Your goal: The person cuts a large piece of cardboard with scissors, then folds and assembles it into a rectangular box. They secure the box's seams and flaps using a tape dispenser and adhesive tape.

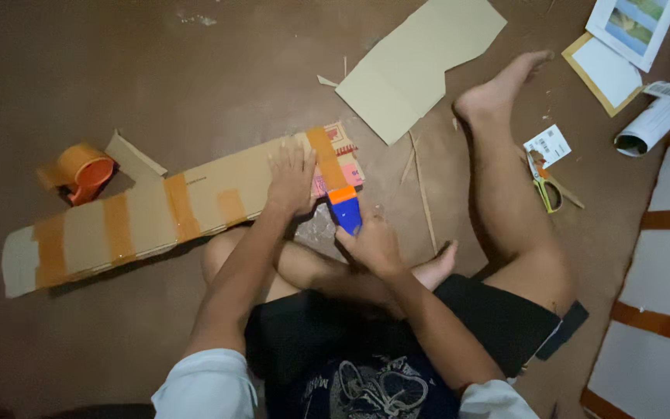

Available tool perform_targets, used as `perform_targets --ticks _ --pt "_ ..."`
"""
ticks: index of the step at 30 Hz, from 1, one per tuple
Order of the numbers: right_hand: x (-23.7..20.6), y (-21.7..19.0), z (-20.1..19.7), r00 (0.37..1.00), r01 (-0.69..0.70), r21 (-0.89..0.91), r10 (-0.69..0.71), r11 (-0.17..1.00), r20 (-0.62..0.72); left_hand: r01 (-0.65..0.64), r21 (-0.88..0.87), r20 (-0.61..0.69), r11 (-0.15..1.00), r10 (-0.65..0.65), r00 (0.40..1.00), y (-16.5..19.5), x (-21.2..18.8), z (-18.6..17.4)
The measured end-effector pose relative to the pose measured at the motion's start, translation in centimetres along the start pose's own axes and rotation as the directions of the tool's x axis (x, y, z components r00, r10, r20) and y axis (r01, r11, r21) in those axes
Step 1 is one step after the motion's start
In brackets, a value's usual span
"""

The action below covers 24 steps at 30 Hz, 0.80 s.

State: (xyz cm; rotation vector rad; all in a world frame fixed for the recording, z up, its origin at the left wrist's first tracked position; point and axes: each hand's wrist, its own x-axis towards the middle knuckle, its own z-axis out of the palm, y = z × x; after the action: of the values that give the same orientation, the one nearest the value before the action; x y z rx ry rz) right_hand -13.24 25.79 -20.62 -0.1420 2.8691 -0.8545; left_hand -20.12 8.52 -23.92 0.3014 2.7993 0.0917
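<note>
The taped cardboard strip, mid-floor, is pressed flat by the open left hand; a blue cutter, seemingly, is gripped by the right hand. A slip could nick fingers.

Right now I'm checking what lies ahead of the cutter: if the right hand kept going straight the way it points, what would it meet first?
The right hand points its blue and orange cutter up the floor. First in line looks like the orange tape strip at the end of the long cardboard piece, beside the left hand.

Left hand flat on taped cardboard strip; right hand grips blue-orange tool just beside it.
</note>
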Motion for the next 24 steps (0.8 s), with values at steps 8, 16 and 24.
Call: perform_targets --ticks 8,16,24 --pt "0.7 0.0 -0.6 0.991 -0.091 0.0 0.091 0.996 0.095 -0.038 -0.082 0.067 0.996 0.043 0.997 -0.2 0.6 -1.1" --pt "0.9 0.3 -0.5 0.997 -0.058 0.03 0.056 0.998 0.054 -0.081 -0.154 0.207 0.985 0.112 0.972 -1.1 2.4 -0.9" --pt "2.4 0.5 -0.6 0.999 -0.001 0.098 -0.004 0.995 0.042 -0.153 -0.224 0.228 0.963 0.204 0.952 -2.2 3.8 -2.3"
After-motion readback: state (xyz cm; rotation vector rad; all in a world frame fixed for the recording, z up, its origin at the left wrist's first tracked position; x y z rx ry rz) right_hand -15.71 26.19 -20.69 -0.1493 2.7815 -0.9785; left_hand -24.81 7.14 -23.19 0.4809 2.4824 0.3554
